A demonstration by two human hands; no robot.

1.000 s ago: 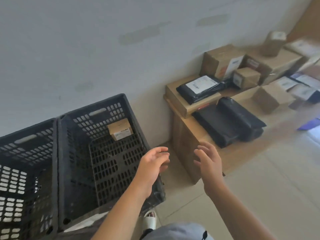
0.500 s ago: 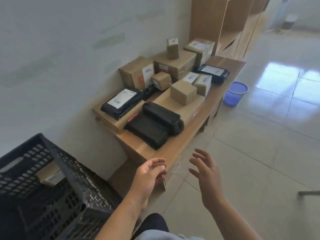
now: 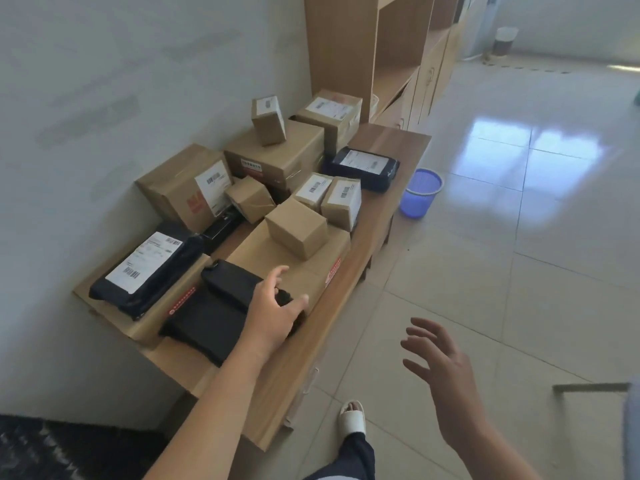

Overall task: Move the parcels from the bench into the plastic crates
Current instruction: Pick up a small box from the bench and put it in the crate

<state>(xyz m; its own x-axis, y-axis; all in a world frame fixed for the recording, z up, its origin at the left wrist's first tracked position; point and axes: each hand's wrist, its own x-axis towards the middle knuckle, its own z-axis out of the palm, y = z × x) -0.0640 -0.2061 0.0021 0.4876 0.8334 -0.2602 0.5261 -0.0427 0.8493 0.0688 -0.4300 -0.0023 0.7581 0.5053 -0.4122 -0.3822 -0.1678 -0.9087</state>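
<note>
The wooden bench [image 3: 377, 140] along the wall carries several cardboard boxes and black bagged parcels. My left hand [image 3: 273, 311] reaches over the bench's near end and grips the end of a rolled black parcel [image 3: 232, 284], thumb on its far side and fingers round its near side. That roll lies on a flat black parcel [image 3: 204, 327], beside a large flat box [image 3: 263, 258]. My right hand [image 3: 446, 372] hovers over the floor with spread fingers and holds nothing. A corner of the black plastic crate [image 3: 34, 452] shows at the bottom left.
A labelled black bag [image 3: 145, 271] lies on a flat box by the wall. A blue waste basket [image 3: 420, 192] stands on the tiled floor beside the bench. Wooden shelving [image 3: 346, 57] rises behind the bench's far end. My sandalled foot [image 3: 353, 417] is near the bench.
The view swung from the crates to the bench. My left hand went forward from the air onto the rolled black parcel. My right hand stayed free, out to the right.
</note>
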